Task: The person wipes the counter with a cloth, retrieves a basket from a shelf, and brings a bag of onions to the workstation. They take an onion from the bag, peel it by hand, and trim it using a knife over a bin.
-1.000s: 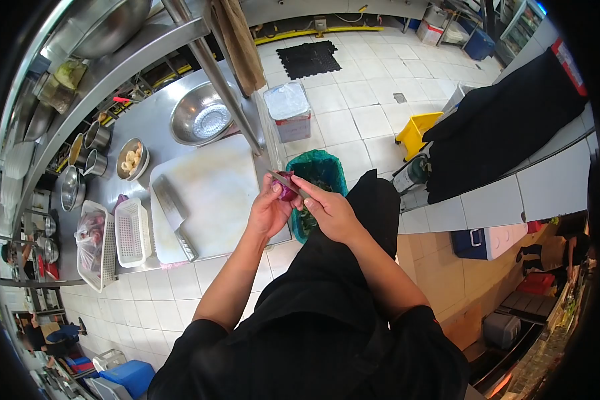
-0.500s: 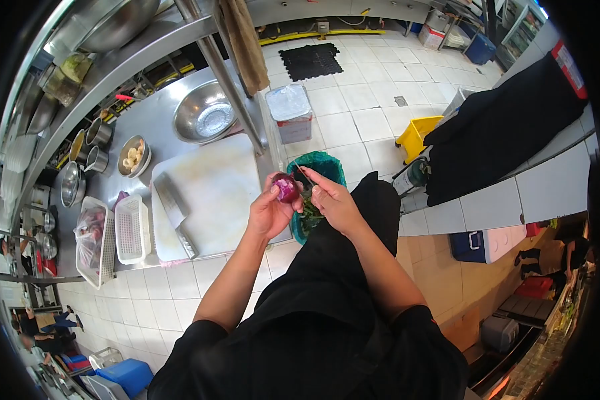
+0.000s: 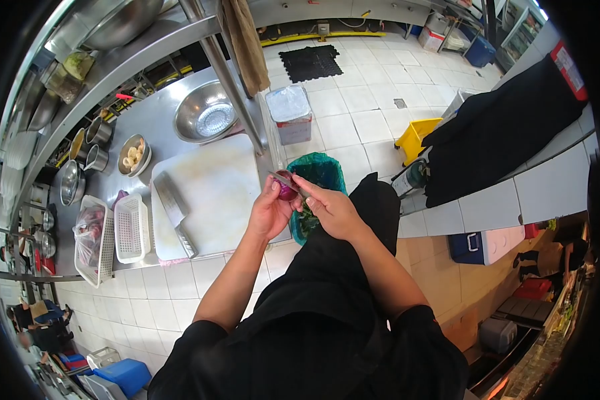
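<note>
A red onion (image 3: 287, 193) sits in my left hand (image 3: 268, 213), whose fingers are wrapped round it. My right hand (image 3: 333, 209) grips a small knife (image 3: 285, 181), and its blade lies across the top of the onion. Below both hands stands a bin lined with a green bag (image 3: 337, 175), with green scraps partly visible inside. To the left, a large knife (image 3: 171, 204) rests on a white cutting board (image 3: 224, 170).
A steel bowl (image 3: 207, 112), a bowl of peeled pieces (image 3: 133, 156) and white baskets (image 3: 133, 229) stand on the steel table (image 3: 160, 100). A lidded container (image 3: 291, 115) and a yellow bucket (image 3: 418, 138) are on the floor. Other people are at the far edges.
The small knife has moved from beside the onion to across its top. My right hand has turned and shifted slightly with it.
</note>
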Demonstrator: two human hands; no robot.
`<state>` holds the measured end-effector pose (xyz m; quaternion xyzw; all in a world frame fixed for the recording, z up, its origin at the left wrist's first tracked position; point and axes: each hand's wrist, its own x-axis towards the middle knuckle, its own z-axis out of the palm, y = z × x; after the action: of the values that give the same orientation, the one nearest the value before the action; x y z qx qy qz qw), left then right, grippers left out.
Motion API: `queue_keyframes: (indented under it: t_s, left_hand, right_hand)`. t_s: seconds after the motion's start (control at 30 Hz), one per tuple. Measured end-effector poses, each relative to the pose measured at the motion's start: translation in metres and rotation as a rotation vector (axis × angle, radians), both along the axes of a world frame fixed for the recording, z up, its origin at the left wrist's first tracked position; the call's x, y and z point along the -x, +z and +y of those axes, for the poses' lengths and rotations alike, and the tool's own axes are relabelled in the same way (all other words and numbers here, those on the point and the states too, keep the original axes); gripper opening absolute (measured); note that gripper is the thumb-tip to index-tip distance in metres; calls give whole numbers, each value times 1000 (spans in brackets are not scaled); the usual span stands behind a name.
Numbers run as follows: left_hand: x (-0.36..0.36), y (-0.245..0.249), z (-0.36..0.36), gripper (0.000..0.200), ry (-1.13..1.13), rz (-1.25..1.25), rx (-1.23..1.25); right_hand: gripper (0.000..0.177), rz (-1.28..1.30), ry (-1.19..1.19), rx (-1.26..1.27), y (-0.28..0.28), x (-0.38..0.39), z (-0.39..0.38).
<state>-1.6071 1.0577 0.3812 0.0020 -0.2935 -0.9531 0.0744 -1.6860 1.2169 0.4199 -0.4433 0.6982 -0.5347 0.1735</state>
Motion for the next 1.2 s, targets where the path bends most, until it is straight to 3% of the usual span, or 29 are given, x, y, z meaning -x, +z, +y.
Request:
queue_keyframes:
  t_s: [0.4,0.6,0.7,1.03,1.2]
  left_hand:
    - [-1,3,1,35,62,-12,104]
    - [-1,12,3,35,62,-12,113]
    - [0,7,1,35,61,-11,83]
    - [4,6,-1,34,77,-13,143]
    - [4,6,0,36,83,-39,159]
  right_hand:
    - [44,155,-88,-90,6,1,-2]
    - [45,59,-104,13,2,5,-4]
    - [46,-11,-51,-64,3,6,-1]
    - [46,116,-54,-13,6,6,-5]
    - [40,-79,-87,-10,-14,13,-7]
